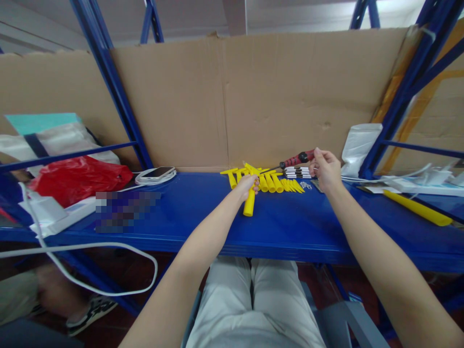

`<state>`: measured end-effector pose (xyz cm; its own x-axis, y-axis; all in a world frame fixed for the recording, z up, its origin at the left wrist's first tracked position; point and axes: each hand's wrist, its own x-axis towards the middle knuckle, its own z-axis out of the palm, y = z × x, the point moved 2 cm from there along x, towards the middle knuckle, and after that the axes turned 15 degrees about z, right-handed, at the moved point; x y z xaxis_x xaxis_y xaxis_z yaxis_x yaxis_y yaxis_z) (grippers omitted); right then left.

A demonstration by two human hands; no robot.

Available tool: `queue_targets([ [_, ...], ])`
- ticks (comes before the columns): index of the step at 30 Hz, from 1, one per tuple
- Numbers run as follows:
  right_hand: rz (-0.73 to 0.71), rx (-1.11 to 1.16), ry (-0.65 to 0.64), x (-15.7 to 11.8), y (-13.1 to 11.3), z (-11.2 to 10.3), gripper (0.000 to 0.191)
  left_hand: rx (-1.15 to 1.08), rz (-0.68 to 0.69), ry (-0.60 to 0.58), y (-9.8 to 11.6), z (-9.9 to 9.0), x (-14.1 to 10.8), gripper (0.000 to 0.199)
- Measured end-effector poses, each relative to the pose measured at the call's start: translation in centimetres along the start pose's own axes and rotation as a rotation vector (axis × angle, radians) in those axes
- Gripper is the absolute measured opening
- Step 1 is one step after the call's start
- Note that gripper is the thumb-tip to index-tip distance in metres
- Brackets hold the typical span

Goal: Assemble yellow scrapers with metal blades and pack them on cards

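My left hand [248, 187] is closed around a yellow T-shaped piece [249, 205], whose round handle points down toward me just above the blue table [203, 212]. My right hand [326, 170] grips the end of a red and black screwdriver [294, 160]. Its shaft slants left toward the head of the yellow piece; whether the tip touches it I cannot tell. Behind and right of my left hand lie several more yellow T-shaped pieces [277, 183], then flat yellow wedges [293, 186] and small metal bits [305, 184]. White strips with dark bands [299, 172] lie beneath the screwdriver.
A phone [162, 172] rests on a coiled white cable at the left, near a red plastic bag [81, 179] and a power strip [67, 217]. Cardboard [290, 96] walls the back. On the right are a white pouch [357, 150] and a long yellow tube [416, 208].
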<state>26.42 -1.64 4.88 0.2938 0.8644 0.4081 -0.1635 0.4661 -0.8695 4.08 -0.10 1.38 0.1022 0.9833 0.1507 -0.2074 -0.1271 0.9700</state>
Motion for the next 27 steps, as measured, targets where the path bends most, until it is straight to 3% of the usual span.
queue_targets([
  [10, 0.067, 0.003, -0.019, -0.2, 0.29, 0.26, 0.043, 0.074, 0.034, 0.022, 0.08, -0.01, -0.15, 0.019],
  [19, 0.115, 0.066, -0.155, -0.38, -0.06, 0.51, 0.034, 0.093, 0.079, 0.071, -0.07, -0.28, 0.24, 0.018],
  [27, 0.103, 0.047, -0.123, -0.07, 0.23, 0.16, 0.038, 0.081, 0.1, 0.083, -0.4, -0.45, 0.6, 0.018],
])
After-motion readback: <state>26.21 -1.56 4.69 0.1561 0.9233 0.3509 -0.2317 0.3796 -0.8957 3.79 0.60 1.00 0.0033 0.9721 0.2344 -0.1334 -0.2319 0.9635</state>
